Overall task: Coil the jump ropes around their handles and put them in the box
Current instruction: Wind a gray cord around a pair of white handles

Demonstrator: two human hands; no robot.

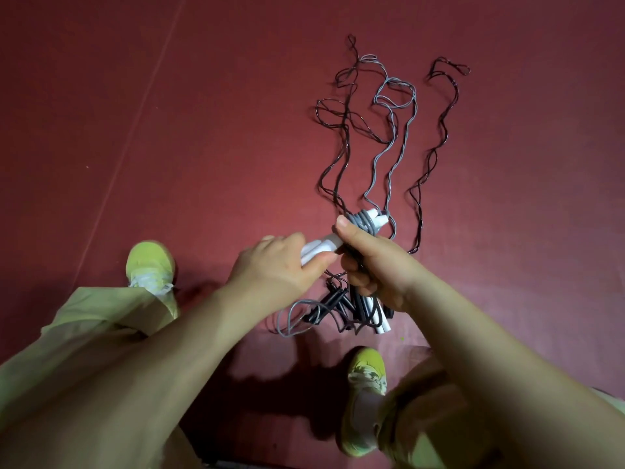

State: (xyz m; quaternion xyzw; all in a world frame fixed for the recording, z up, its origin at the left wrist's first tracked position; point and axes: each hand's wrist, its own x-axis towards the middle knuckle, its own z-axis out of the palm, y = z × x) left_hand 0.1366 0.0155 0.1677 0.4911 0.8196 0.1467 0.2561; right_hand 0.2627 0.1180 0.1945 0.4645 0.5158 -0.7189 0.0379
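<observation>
My left hand point(280, 262) grips the butt ends of 2 white handles point(321, 248); my right hand point(368, 262) holds them at the middle, beside the grey rope point(363, 222) coils. More jump ropes point(389, 130) trail across the red floor point(203, 130), black handles point(333, 301) beneath my hands.

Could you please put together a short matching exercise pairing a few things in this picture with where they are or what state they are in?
Things:
1. white handles
2. grey rope
3. black handles
4. green shoe

Places or states:
A. lying on the floor beneath the hands
B. held in both hands
C. partly coiled on the handles, the rest trailing over the floor
D. on the floor left of the left hand

Pairs: 1-B, 2-C, 3-A, 4-D
</observation>
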